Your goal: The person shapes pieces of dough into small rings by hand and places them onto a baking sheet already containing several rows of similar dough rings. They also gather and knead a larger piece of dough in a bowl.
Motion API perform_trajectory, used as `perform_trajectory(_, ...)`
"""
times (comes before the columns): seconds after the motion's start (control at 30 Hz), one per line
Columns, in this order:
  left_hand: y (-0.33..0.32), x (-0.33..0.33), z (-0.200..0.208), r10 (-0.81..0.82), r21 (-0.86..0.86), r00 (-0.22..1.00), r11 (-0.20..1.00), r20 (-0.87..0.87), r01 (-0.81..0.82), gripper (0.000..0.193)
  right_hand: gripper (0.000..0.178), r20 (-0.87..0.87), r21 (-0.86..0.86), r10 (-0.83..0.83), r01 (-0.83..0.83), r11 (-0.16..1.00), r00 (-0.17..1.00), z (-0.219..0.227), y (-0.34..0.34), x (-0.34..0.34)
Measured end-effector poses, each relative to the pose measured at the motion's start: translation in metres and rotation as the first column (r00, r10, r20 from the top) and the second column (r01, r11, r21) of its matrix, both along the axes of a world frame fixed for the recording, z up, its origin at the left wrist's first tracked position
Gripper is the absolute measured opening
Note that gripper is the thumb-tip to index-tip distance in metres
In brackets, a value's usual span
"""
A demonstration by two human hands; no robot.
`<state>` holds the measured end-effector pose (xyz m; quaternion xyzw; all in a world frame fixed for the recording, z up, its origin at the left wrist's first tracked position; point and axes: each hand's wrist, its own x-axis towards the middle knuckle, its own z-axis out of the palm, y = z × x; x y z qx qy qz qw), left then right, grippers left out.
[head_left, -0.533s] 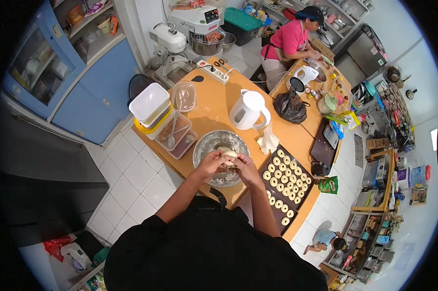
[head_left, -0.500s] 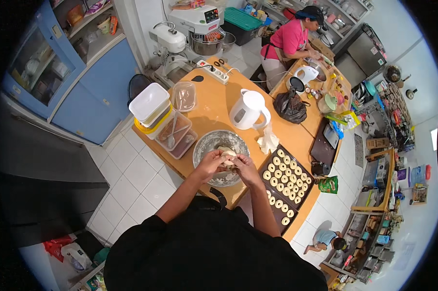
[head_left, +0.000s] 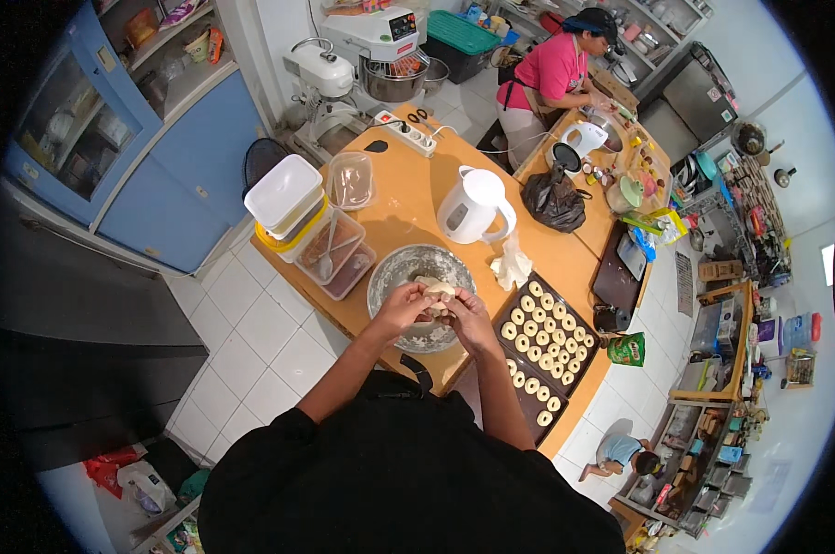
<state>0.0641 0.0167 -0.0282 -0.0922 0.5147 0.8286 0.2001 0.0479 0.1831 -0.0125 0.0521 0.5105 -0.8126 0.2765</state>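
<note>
Above a floury metal mixing bowl (head_left: 390, 274), my two hands grip one piece of pale dough (head_left: 439, 290) between them. My left hand (head_left: 401, 309) pinches it from the left, and my right hand (head_left: 470, 321) closes round it from the right. More dough shows inside the bowl behind my fingers, partly hidden. Right of the bowl, dark baking trays (head_left: 498, 325) carry several rows of ring-shaped pale dough pieces (head_left: 542, 349). A crumpled whitish cloth or bag (head_left: 512, 268) lies between the bowl and the trays.
A white jug kettle (head_left: 478, 205) stands beyond the bowl. Stacked plastic tubs (head_left: 288, 198) and a tub with a spoon (head_left: 330, 245) are left. A power strip (head_left: 405, 134), a black bag (head_left: 556, 201) and a co-worker in pink (head_left: 549, 74) are farther off. A small child (head_left: 621, 454) crouches on the floor at right.
My fingers have shifted slightly on the dough, which stays between both hands above the bowl. The co-worker has moved a little.
</note>
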Motion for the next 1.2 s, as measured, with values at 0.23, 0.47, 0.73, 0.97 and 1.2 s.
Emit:
perform_trajectory(0.23, -0.001, -0.001, -0.004, 0.009, -0.112, 0.996, 0.994, -0.084, -0.019, 0.014, 0.015, -0.128, 0.263, 0.092, -0.056, 0.963, 0.988, -0.01, 0.002, -0.004)
perform_trajectory(0.47, 0.002, 0.001, 0.01, 0.082, -0.013, 0.994, 0.996, -0.069, -0.083, 0.013, 0.015, 0.025, 0.109, 0.095, -0.097, 0.989, 0.995, -0.005, 0.003, -0.001)
perform_trajectory(0.73, 0.0, 0.0, 0.0, 0.031, -0.066, 0.992, 0.997, -0.12, -0.039, 0.014, 0.018, -0.033, 0.123, 0.009, -0.004, 0.992, 0.999, -0.007, 0.003, -0.003)
perform_trajectory(0.97, 0.0, 0.0, -0.009, -0.046, -0.11, 0.987, 0.993, -0.151, 0.03, 0.015, 0.018, -0.084, 0.287, 0.094, -0.066, 0.956, 0.992, -0.006, 0.017, -0.011)
perform_trajectory(1.2, 0.002, 0.0, -0.002, -0.019, -0.114, 0.988, 0.993, -0.152, 0.001, 0.018, 0.016, -0.12, 0.23, 0.119, -0.089, 0.969, 0.986, -0.017, 0.013, -0.008)
